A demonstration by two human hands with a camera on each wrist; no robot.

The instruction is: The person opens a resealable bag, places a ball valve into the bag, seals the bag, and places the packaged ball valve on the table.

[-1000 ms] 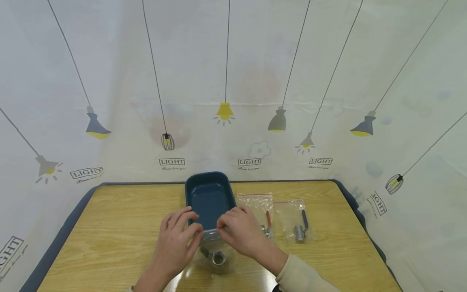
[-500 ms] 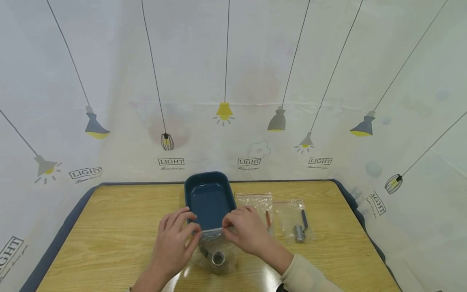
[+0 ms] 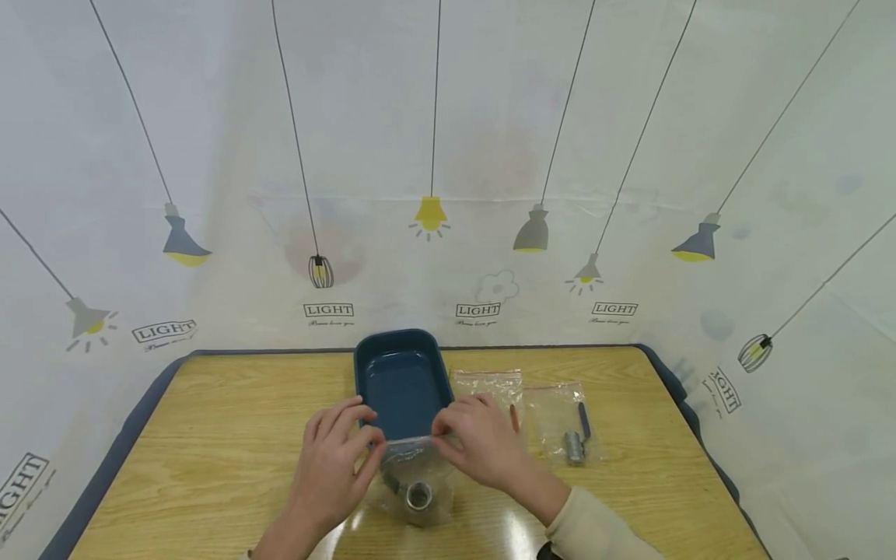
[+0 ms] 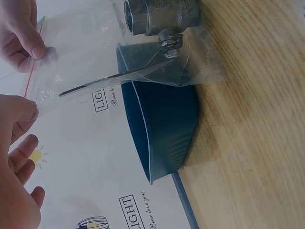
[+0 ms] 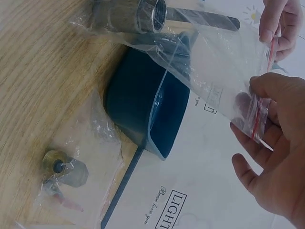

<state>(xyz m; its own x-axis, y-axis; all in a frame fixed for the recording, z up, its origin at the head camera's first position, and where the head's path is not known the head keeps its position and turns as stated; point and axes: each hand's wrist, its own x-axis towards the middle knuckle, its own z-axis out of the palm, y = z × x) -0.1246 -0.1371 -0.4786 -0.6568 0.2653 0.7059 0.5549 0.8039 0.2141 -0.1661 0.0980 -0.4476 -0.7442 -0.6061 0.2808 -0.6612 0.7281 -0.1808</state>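
Note:
Between both hands a clear zip bag [image 3: 418, 459] hangs by its red-striped top edge. Inside it is a metal ball valve [image 3: 418, 496] with a long dark lever [image 5: 205, 19]. My left hand [image 3: 334, 463] pinches the bag's top left corner between thumb and forefinger, its other fingers spread loosely. My right hand [image 3: 483, 447] pinches the same edge toward the right corner with thumb and fingertips. In the right wrist view, the plastic bunches a little at the right thumb. The valve sits low in the bag, close over the wooden table [image 3: 231, 467].
Just beyond the hands stands a dark blue tray [image 3: 402, 397]. To the right lie two zip bags: one bag [image 3: 490, 381] with a red-handled valve, partly hidden by the right hand, and one holding a blue-handled valve [image 3: 575, 447]. A lamp-patterned sheet [image 3: 392, 155] backs the table.
My right hand has slid a little to the right along the bag's top edge, covering more of the red-handled valve. The left hand has barely moved.

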